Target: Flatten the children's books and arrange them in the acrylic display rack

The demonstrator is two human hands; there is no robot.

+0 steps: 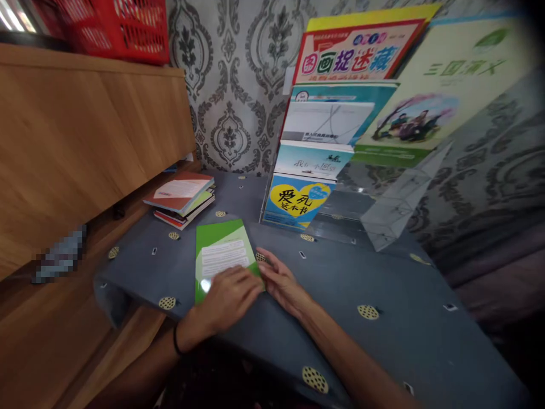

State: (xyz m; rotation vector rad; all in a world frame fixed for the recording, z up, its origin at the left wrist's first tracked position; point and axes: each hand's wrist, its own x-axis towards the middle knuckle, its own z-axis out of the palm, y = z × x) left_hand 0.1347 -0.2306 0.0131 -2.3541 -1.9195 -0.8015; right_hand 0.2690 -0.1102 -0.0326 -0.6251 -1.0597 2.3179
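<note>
A green book (222, 258) with a white text panel lies on the cloth-covered table close to my body. My left hand (230, 296) rests across its lower part, fingers bent together toward the right edge; a black band circles that wrist. At that same edge, my right hand (283, 284) has the book's side between its thumb and fingers. The fingertips of both hands almost meet there, and the left fingers hide the lower right of the cover.
A stack of books (181, 196) sits at the table's far left. A clear tiered display stand (353, 227) holds several books, including a pale green one (426, 96). A wooden cabinet (93, 142) with a red basket (140, 28) on top borders the left side.
</note>
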